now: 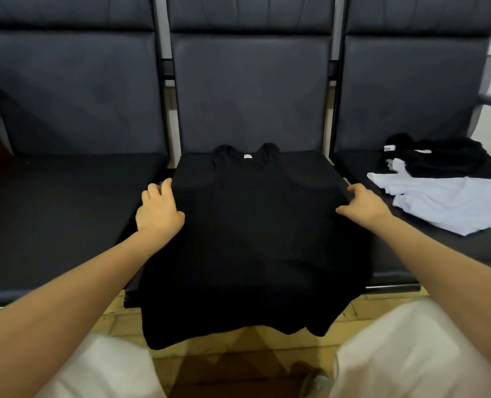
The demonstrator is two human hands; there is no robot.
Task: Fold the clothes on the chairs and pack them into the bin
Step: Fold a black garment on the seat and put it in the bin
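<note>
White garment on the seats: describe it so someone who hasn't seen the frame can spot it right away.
Three dark padded seats stand in a row; go to the right seat. There a white garment lies crumpled near the front, touching a bunched black garment behind it. It is the only white piece; the black top spread flat on the middle seat, between both hands, is separate.

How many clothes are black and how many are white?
Black: 2, the black tank top spread on the middle seat, and the crumpled black garment on the right seat.
White: 1, the white garment on the right seat.
Total: 3
</note>
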